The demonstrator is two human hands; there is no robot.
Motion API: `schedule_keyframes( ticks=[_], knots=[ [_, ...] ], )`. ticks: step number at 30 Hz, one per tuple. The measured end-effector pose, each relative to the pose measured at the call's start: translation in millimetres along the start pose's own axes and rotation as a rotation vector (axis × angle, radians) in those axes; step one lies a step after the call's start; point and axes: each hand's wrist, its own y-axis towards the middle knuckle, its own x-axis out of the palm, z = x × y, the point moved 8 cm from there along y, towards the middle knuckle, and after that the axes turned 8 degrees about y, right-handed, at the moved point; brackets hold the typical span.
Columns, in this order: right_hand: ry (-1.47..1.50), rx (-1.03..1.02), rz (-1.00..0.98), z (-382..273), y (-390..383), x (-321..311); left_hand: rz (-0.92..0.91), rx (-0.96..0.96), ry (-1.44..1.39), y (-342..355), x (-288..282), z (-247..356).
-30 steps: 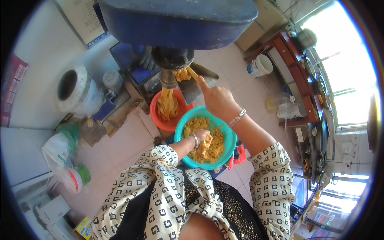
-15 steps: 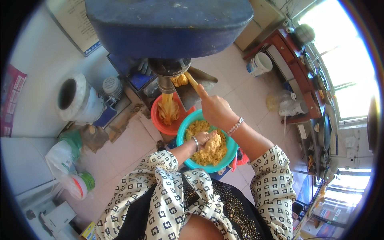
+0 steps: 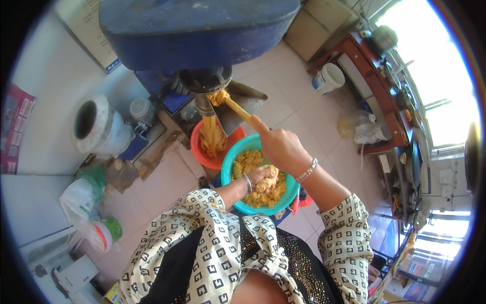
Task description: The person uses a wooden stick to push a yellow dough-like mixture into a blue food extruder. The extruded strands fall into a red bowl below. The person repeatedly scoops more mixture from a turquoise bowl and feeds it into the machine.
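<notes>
My right hand grips a wooden stick whose far end is at yellow dough on the feed tray of a blue machine. Soft yellow strands hang from its metal spout into a red bowl. My left hand is closed on a pale dough lump inside a teal bowl of crumbly yellow mixture, below and right of the red bowl.
A white drum and motor stand left. Plastic bags and a tub lie lower left. A white bucket, bottles and a wooden desk with pans are right, a cabinet behind.
My right hand has moved rightward and down with the stick, which now shows at greater length. My left hand still holds the lump in the teal bowl. The view has shifted slightly.
</notes>
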Motion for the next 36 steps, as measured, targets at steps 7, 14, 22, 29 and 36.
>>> schedule_keyframes(
  ticks=[7,14,22,29,36],
  knots=[
    [-0.016,0.007,-0.001,-10.2,19.7,5.0,0.169,0.001,0.125,13.4,-23.6,-1.9],
    [-0.012,0.032,0.025,-3.8,32.9,9.2,-0.109,0.005,0.045,-5.1,11.4,19.6],
    [0.019,0.061,0.009,-8.4,41.9,11.0,0.045,0.063,-0.201,-21.1,31.5,31.8],
    [0.166,0.073,0.159,24.6,28.8,-5.4,0.093,0.141,-0.019,-19.1,8.1,33.7],
    [0.155,0.075,-0.017,2.7,55.2,10.2,0.225,0.105,0.097,-23.2,-5.7,28.0]
  ],
)
